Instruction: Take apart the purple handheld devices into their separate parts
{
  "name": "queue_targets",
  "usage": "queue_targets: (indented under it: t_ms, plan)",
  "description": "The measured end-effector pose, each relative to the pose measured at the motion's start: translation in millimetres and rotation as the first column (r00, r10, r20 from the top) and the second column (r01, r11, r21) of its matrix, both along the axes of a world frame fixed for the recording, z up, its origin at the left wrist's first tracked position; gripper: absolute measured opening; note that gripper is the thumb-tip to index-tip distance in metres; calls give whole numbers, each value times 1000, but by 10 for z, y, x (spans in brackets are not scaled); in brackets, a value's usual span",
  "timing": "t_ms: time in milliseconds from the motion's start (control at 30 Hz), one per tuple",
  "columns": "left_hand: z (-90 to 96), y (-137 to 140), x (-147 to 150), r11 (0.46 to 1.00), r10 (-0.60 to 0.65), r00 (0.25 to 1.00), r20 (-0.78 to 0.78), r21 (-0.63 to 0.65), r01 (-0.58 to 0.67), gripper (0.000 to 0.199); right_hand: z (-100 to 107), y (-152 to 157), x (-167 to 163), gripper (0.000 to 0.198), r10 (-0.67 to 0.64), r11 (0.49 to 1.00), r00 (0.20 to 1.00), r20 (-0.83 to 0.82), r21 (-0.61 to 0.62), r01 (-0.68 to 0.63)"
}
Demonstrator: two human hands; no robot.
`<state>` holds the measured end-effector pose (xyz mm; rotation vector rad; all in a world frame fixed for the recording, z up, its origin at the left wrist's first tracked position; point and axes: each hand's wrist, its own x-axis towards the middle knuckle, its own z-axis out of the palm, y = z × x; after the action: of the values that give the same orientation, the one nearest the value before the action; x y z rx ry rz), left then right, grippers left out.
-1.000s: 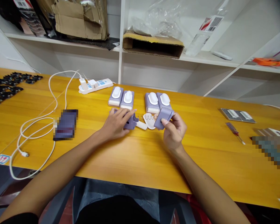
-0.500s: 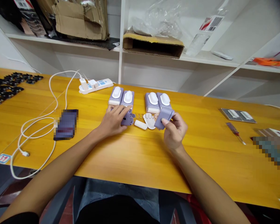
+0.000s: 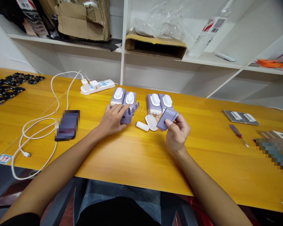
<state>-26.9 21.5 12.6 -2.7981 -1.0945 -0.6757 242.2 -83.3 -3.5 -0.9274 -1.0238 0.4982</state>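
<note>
My left hand (image 3: 113,118) is closed around a purple plastic housing (image 3: 126,118) at the middle of the table, its fingers over the top. A thin coiled spring (image 3: 147,112) stretches from that housing toward a flat purple plastic piece (image 3: 165,119). My right hand (image 3: 178,130) grips this piece, thumb on its face. Between my hands, on the table, lie a small white bar (image 3: 142,126) and a rounded white cover (image 3: 152,122). Just behind stand purple boxes with white oval tops, one pair at left (image 3: 118,96) and one at right (image 3: 155,102).
A white power strip (image 3: 97,87) and a looping white cable (image 3: 21,138) lie at left, beside a dark phone-like slab (image 3: 68,125). Black small parts (image 3: 8,84) cover the far left. A screwdriver (image 3: 237,134) and a grey plate (image 3: 241,116) lie at right. Shelves (image 3: 153,72) rise behind.
My left hand has tilted the purple housing and moved slightly left, so a small purple part now sticks up at the spring's end. My right hand has barely moved.
</note>
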Motion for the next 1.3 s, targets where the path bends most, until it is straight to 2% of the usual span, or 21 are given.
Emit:
queue_targets:
  t_ms: [333,567,967,1167,1300]
  plan:
    - [30,-44,23,1000,-14,999,-52,-23,13,86,-11,1,-1,26,16,1000,1000,-13,9,-16]
    - [27,-44,23,998,39,995,-87,-44,-43,82,-19,1,-4,29,1,1000,1000,-8,3,-1]
    - [-21,-11,-4,994,11,996,-91,-103,-20,50,74,-26,-51,27,-25,1000,999,46,-7,26]
    - [-52,-1,-10,994,-7,994,-108,-109,-4,59,87,-36,-59,24,2,1000,999,52,12,-3]
    - [-79,8,-19,994,-23,995,-94,-108,12,56,78,-45,-60,26,15,1000,999,41,4,-15]
